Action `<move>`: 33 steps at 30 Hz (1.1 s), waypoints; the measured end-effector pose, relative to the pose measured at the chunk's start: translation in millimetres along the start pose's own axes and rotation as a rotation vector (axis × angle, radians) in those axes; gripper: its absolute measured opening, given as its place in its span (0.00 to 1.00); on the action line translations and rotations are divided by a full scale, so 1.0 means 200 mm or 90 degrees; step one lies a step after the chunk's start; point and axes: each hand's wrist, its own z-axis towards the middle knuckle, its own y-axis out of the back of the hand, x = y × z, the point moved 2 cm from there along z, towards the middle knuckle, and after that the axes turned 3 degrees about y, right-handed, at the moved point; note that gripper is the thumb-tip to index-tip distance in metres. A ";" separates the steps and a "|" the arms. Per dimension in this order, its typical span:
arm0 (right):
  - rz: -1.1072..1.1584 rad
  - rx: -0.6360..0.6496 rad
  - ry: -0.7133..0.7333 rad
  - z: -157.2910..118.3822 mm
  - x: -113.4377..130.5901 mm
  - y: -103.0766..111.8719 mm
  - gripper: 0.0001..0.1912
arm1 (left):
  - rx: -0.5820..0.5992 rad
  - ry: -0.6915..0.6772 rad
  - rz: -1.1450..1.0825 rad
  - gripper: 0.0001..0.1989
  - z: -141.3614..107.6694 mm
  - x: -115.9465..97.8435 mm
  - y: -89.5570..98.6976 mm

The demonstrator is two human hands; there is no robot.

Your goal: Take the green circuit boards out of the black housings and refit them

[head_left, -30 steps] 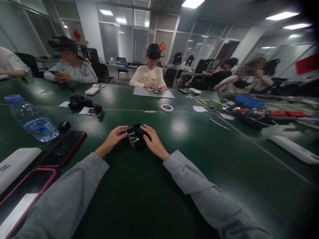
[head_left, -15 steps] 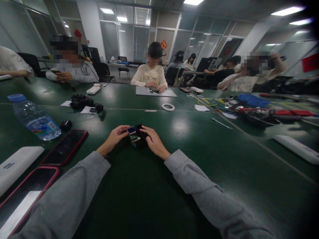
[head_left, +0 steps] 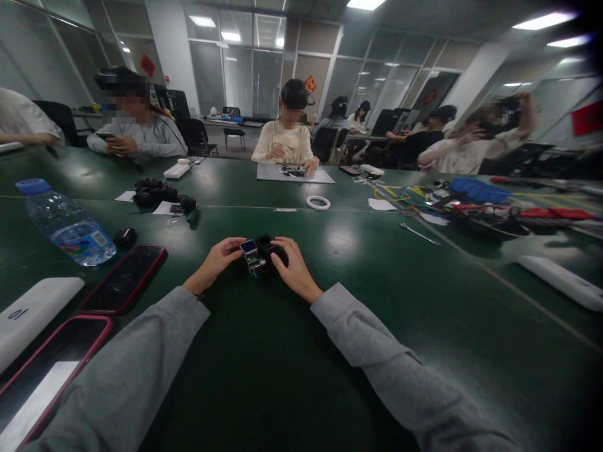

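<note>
A small circuit board [head_left: 255,263] with a little screen [head_left: 249,247] at its far end sits on the green table, between my hands. My left hand [head_left: 221,260] is closed on the board's left edge, fingertips beside the screen. Against the board's right side is a black plastic case [head_left: 265,243]. My right hand [head_left: 294,267] is closed round the case's right side, fingers over its far end and thumb on the near part. The palm hides part of the case.
Left of me are a water bottle [head_left: 70,223], two phones [head_left: 125,279] and a white power bank [head_left: 35,311]. Ahead lie a roll of white tape [head_left: 318,203] and black parts [head_left: 155,191]. A wrench [head_left: 419,234] and tangled cables [head_left: 471,201] are to the right. People sit across the table.
My right fingers have shifted right and back on the black case, so more of its top shows. My left hand and the board stay in place. The person opposite has raised a hand.
</note>
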 end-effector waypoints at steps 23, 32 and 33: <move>-0.040 -0.005 -0.057 -0.01 -0.06 -0.03 0.15 | -0.003 -0.019 0.025 0.20 0.00 0.00 0.00; -0.105 -0.066 0.005 -0.01 -0.01 0.00 0.13 | -0.049 -0.006 0.040 0.19 0.01 0.01 0.00; -0.117 -0.055 0.021 -0.01 0.01 0.00 0.13 | -0.050 -0.003 0.038 0.19 0.00 0.00 0.00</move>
